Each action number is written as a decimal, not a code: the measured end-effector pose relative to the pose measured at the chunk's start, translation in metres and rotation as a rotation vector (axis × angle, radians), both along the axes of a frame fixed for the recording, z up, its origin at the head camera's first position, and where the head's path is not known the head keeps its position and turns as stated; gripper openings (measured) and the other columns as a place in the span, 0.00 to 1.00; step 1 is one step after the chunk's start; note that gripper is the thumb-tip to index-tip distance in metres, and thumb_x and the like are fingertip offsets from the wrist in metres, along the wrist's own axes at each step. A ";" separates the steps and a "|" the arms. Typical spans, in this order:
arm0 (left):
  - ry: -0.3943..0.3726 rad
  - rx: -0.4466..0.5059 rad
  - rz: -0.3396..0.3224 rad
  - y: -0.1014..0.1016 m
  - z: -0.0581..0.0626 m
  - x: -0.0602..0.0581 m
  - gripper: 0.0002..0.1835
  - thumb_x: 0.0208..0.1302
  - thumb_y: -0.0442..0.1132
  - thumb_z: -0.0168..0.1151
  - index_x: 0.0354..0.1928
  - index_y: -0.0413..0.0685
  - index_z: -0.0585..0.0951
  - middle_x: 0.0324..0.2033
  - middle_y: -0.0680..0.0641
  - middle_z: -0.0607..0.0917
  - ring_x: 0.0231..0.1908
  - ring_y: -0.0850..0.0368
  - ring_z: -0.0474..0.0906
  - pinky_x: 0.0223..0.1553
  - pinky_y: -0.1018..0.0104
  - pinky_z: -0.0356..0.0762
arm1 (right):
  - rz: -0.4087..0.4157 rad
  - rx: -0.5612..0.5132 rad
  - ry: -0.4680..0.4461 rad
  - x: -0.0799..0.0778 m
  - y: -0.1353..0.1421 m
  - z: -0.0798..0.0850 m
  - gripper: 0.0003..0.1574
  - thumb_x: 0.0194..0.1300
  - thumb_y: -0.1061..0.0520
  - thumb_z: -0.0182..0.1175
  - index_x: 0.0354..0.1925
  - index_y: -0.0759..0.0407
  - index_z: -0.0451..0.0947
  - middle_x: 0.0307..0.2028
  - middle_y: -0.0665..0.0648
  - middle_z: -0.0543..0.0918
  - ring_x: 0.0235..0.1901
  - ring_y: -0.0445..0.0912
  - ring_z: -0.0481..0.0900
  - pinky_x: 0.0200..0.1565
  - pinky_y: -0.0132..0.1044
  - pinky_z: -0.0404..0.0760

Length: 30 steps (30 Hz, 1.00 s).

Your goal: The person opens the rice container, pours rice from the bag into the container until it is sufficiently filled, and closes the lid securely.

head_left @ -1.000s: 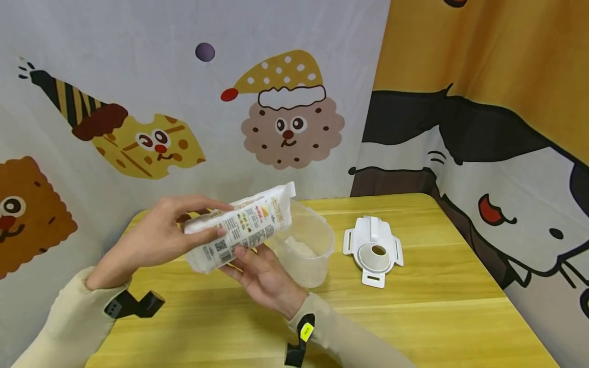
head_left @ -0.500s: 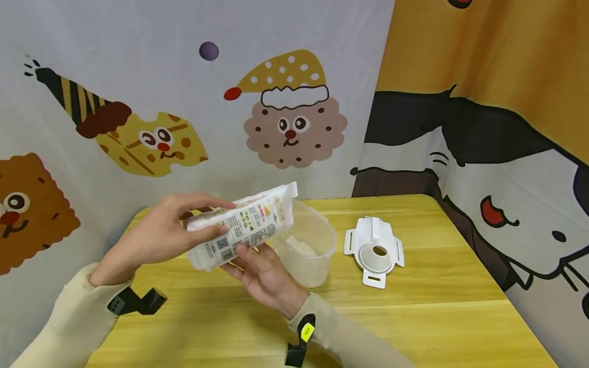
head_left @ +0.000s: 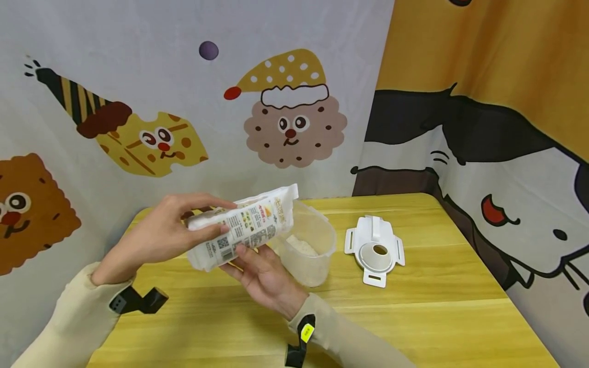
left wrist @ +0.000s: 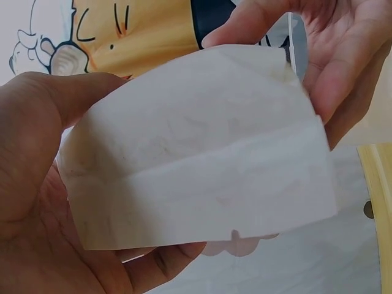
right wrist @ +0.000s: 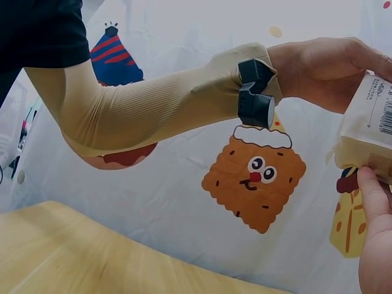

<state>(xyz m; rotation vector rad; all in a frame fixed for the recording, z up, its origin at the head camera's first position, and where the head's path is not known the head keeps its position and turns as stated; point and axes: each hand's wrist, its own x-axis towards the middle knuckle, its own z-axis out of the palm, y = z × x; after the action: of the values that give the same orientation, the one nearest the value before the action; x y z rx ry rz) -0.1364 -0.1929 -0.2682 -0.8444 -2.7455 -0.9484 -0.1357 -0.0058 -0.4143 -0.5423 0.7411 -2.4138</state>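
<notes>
A white printed bag point(head_left: 250, 225) with a barcode is held tilted above the table, its right end higher and over the rim of a clear plastic container point(head_left: 317, 266). My left hand point(head_left: 161, 235) grips the bag's left end, thumb in front and fingers over the top. Below, my right hand point(head_left: 267, 278) supports the lower edge, thumb on the front and fingers underneath. Pale powdery or grainy stuff point(head_left: 301, 246) lies in the container; I cannot tell which kind. In the left wrist view the bag's plain folded end point(left wrist: 202, 159) faces the camera between both hands.
A white lid point(head_left: 374, 245) with side flaps and a round opening lies on the table right of the container. The wooden table point(head_left: 414, 317) ends at a cartoon-printed curtain point(head_left: 175, 82) behind and to the right.
Both hands and the bag keep almost the same pose. The head view has shifted slightly, so everything sits a few pixels further right.
</notes>
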 end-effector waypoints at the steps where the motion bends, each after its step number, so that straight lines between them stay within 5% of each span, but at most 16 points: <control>1: -0.001 -0.002 0.002 0.000 0.000 0.000 0.16 0.66 0.44 0.71 0.56 0.65 0.86 0.44 0.53 0.89 0.32 0.63 0.83 0.30 0.68 0.82 | 0.000 0.000 -0.001 0.000 0.000 0.000 0.41 0.71 0.49 0.65 0.75 0.44 0.58 0.67 0.50 0.73 0.66 0.44 0.76 0.72 0.42 0.72; 30: -0.043 0.012 -0.011 0.003 0.004 -0.004 0.16 0.66 0.43 0.72 0.55 0.64 0.86 0.43 0.51 0.90 0.29 0.63 0.84 0.29 0.67 0.83 | -0.020 -0.011 -0.016 0.001 -0.001 0.003 0.36 0.73 0.51 0.63 0.72 0.45 0.61 0.66 0.49 0.74 0.66 0.43 0.75 0.71 0.41 0.74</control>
<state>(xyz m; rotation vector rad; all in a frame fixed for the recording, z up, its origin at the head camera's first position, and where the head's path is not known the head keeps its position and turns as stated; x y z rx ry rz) -0.1408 -0.1899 -0.2641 -0.8482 -2.7710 -0.9963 -0.1349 -0.0066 -0.4117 -0.5220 0.7305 -2.4389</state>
